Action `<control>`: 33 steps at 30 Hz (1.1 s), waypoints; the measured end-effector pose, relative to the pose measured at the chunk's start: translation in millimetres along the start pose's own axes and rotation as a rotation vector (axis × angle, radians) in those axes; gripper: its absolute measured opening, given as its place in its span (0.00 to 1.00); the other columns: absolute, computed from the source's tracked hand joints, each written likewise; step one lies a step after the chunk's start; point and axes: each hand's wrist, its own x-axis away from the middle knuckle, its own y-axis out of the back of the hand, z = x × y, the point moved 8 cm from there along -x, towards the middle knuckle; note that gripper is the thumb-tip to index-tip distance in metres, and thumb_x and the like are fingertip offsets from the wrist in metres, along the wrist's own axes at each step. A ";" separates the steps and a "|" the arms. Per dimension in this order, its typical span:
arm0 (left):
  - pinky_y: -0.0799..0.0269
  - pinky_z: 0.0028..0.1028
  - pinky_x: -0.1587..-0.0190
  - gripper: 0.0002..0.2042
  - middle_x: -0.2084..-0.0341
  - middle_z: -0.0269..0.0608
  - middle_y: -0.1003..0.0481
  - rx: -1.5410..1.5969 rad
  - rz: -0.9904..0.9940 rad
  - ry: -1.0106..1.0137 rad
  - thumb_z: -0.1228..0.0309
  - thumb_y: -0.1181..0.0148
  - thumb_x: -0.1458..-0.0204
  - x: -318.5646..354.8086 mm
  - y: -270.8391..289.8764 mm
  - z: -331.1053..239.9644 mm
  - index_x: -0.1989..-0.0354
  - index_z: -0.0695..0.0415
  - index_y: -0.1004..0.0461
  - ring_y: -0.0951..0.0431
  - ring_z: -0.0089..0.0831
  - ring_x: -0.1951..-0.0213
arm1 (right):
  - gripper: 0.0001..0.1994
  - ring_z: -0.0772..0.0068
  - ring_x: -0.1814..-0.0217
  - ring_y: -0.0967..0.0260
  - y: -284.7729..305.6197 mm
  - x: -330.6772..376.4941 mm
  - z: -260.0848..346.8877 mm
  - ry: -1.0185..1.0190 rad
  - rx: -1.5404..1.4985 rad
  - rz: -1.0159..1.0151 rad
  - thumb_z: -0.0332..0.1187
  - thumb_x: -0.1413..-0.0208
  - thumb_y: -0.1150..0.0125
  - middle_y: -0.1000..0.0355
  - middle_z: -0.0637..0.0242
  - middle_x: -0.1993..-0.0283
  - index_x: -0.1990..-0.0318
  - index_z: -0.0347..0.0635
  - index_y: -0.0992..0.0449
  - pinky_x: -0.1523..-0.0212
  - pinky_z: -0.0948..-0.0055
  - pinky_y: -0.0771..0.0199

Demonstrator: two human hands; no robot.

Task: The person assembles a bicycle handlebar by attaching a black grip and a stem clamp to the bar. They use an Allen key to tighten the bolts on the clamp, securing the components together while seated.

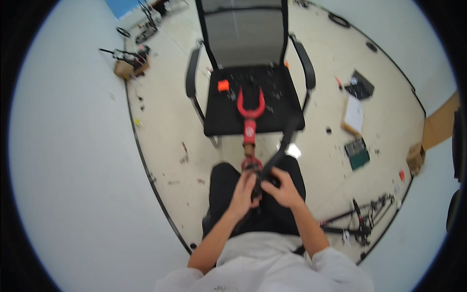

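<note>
A red fork-shaped bike part (250,127) lies lengthwise in front of me. Its two prongs rest on the black chair seat, and its near end reaches over my lap. A long black bar (279,155), slightly blurred, slants up and right from that end. My left hand (242,195) is closed around the dark joint at the near end, fingers partly hidden. On the right of the same joint, my right hand (283,189) grips the base of the black bar, thumb pointing inward. What lies between the hands is dark and hard to make out.
An office chair (243,39) faces me, with an orange block (223,85) and small scraps on its seat. A black bike frame (362,221) lies at right. A white-topped box (352,116), a green case (357,155) and scattered parts lie on the floor. White walls (63,146) flank me.
</note>
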 end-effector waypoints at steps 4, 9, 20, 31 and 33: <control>0.44 0.18 0.85 0.13 0.74 0.33 0.34 0.006 0.030 -0.037 0.60 0.55 0.34 3.1 -4.3 -0.3 0.46 0.50 0.37 0.35 0.19 0.82 | 0.15 0.84 0.64 0.30 -1.1 4.4 -2.3 -0.051 -0.022 -0.092 0.30 0.48 0.35 0.23 0.68 0.66 0.52 0.36 0.23 0.61 0.79 0.29; 0.38 0.21 0.82 0.12 0.74 0.39 0.31 0.168 0.091 -0.072 0.61 0.55 0.33 1.4 -3.6 7.0 0.48 0.55 0.39 0.31 0.23 0.81 | 0.18 0.81 0.64 0.27 4.1 0.1 -4.8 0.041 -0.123 -0.128 0.28 0.53 0.31 0.22 0.68 0.65 0.53 0.35 0.23 0.60 0.78 0.27; 0.28 0.24 0.72 0.15 0.70 0.46 0.26 0.080 0.251 -0.059 0.61 0.57 0.33 2.2 -7.4 18.6 0.45 0.58 0.36 0.25 0.28 0.76 | 0.14 0.81 0.62 0.29 12.0 0.8 -21.9 0.059 -0.198 -0.096 0.29 0.57 0.26 0.28 0.71 0.65 0.65 0.38 0.27 0.59 0.78 0.29; 0.27 0.35 0.69 0.19 0.71 0.49 0.26 0.376 0.382 0.081 0.57 0.51 0.36 20.3 -12.5 16.2 0.41 0.53 0.38 0.23 0.38 0.73 | 0.21 0.80 0.60 0.30 -7.8 -5.5 -22.6 0.014 -0.273 0.010 0.30 0.57 0.26 0.28 0.71 0.60 0.55 0.38 0.27 0.57 0.77 0.30; 0.28 0.35 0.69 0.17 0.70 0.48 0.26 0.425 0.399 0.053 0.59 0.52 0.35 16.3 -11.3 18.5 0.42 0.52 0.38 0.24 0.37 0.72 | 0.22 0.80 0.59 0.30 -7.4 -9.4 -31.2 -0.022 -0.246 0.009 0.31 0.57 0.26 0.28 0.70 0.60 0.54 0.38 0.28 0.57 0.76 0.30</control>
